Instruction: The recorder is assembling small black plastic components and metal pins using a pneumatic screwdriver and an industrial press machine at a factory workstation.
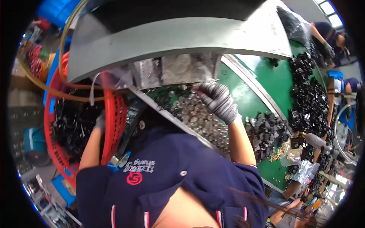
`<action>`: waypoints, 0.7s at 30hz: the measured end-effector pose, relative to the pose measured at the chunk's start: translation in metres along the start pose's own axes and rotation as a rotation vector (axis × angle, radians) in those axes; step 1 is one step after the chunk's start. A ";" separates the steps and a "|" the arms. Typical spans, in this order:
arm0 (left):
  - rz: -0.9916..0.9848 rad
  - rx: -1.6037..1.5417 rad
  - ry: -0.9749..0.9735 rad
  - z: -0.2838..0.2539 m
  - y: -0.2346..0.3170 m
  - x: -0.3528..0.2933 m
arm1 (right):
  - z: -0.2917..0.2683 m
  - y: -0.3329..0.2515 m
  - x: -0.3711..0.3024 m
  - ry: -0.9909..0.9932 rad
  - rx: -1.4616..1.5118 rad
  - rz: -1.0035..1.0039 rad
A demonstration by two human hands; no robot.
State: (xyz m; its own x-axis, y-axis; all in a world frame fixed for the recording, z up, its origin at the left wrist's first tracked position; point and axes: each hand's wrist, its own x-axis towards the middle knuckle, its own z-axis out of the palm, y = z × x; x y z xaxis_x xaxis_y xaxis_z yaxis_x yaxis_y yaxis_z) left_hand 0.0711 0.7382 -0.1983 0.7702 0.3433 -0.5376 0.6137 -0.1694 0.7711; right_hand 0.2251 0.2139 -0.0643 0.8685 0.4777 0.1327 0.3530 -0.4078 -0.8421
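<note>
My right hand point(218, 100), in a grey striped glove, is over the green worktop with its fingers curled in. Whatever they may hold is hidden. Beneath and beside it spreads a heap of small clear, shiny pieces point(197, 114). Just beyond its fingertips stands a clear, scuffed plastic panel point(186, 68) under a large grey metal hood. My left hand point(100, 121), also gloved, reaches into a red plastic basket point(109, 114) on the left. Small black parts point(74, 123) fill the basket's bottom. The left fingers are blurred and cannot be made out.
The grey hood point(178, 36) overhangs the far side. A metal rail point(254, 85) divides the green worktop point(241, 89). Black parts point(308, 98) are heaped on the right, with more point(268, 133) beside my right forearm. A power driver point(315, 141) lies far right. Other people work nearby.
</note>
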 end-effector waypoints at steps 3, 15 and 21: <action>-0.128 0.037 -0.039 0.033 -0.009 0.030 | 0.023 -0.011 0.012 -0.077 -0.272 0.028; -0.076 1.394 -0.033 0.036 0.024 0.000 | 0.080 -0.025 0.036 -0.424 -0.733 -0.084; -0.237 1.381 -0.304 0.031 0.049 -0.006 | 0.075 -0.026 0.032 -0.245 -0.651 0.034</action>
State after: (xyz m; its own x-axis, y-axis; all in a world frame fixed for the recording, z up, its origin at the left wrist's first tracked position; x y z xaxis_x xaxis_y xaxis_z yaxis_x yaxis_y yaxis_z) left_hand 0.1016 0.6989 -0.1677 0.5260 0.3122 -0.7911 0.2690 -0.9435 -0.1935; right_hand 0.2172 0.2981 -0.0772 0.8060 0.5872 -0.0748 0.5304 -0.7725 -0.3491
